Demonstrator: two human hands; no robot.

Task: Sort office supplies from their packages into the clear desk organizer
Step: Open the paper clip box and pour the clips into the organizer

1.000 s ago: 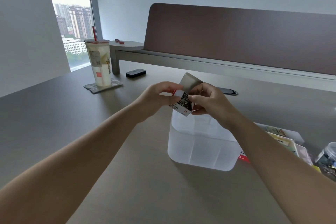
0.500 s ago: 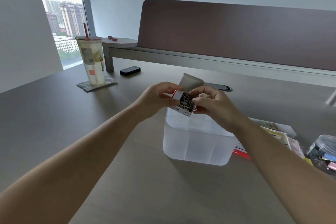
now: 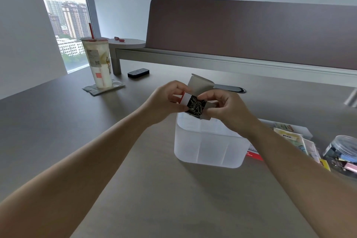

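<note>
I hold a small cardboard box of paper clips (image 3: 195, 104) between both hands, right above the clear desk organizer (image 3: 208, 147). The box's grey lid flap stands up and its side flaps are spread, so the metal clips inside show. My left hand (image 3: 166, 100) pinches the box's left end. My right hand (image 3: 226, 108) grips its right end and side flap. The frosted organizer stands on the table with dividers visible through its front wall; its inside is mostly hidden by my hands.
Right of the organizer lie a red-and-white pack (image 3: 255, 153), sticky-note packs (image 3: 291, 137) and a clear tub of binder clips (image 3: 342, 155). At the back left stand a drink cup (image 3: 97, 62) on a coaster and a black remote (image 3: 138, 73). A desk divider (image 3: 251, 31) runs behind.
The side flaps of the box have been pulled open, so the paper clips are now exposed. Both hands stay above the organizer; the camera has shifted slightly.
</note>
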